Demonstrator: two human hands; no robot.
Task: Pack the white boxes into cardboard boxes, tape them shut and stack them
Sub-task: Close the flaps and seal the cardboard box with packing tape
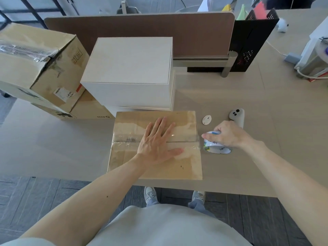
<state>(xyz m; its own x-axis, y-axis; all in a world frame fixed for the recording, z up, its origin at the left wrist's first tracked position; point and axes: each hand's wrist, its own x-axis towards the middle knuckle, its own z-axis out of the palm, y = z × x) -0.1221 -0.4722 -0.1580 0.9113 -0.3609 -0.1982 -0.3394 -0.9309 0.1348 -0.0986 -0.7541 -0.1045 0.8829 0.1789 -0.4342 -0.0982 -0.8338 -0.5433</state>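
A closed cardboard box (124, 157) lies at the table's front edge, with clear tape along its centre seam. My left hand (158, 141) presses flat on the seam, fingers spread. My right hand (229, 134) grips a roll of clear tape (215, 146) just past the box's right edge, and a strip of tape runs from the roll onto the seam. Behind the box two white boxes (129, 68) stand stacked. At the left, a taped cardboard box (39, 63) rests tilted on a flatter box (88, 110).
A small white oval disc (206, 120) and a grey controller (237, 115) lie right of the box. A brown desk divider (195, 32) runs across the back, with a black file holder (252, 41) and cables at the far right. The table edge (230, 190) is close to my body.
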